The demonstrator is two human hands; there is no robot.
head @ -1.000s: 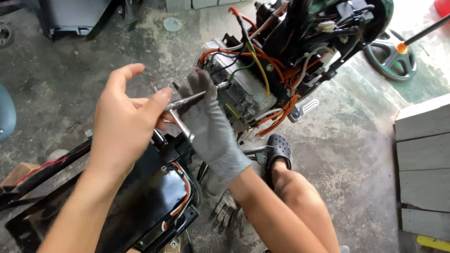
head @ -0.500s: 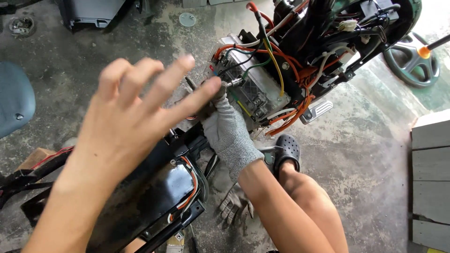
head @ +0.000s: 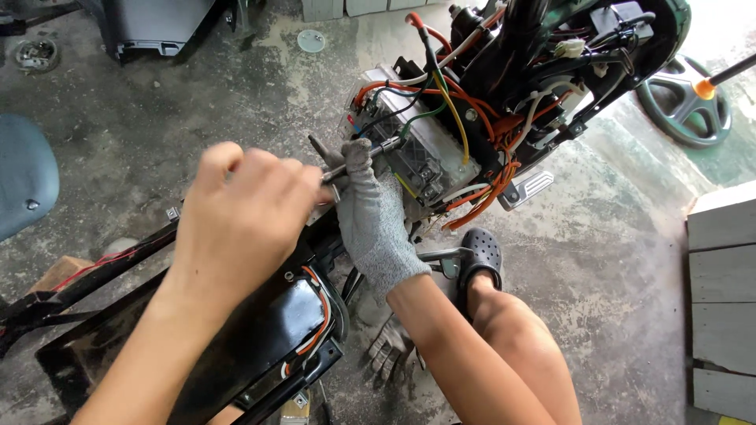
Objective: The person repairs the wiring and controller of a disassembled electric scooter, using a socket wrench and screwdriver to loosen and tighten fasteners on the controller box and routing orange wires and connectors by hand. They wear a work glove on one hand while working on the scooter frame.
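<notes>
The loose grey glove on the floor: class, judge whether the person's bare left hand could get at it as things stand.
Probably yes. The loose grey glove lies uncovered on the concrete, but the left hand would have to let go of the metal tool and pass the gloved right forearm.

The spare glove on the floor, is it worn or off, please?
Off: the glove lies flat on the concrete, no hand inside.
</notes>
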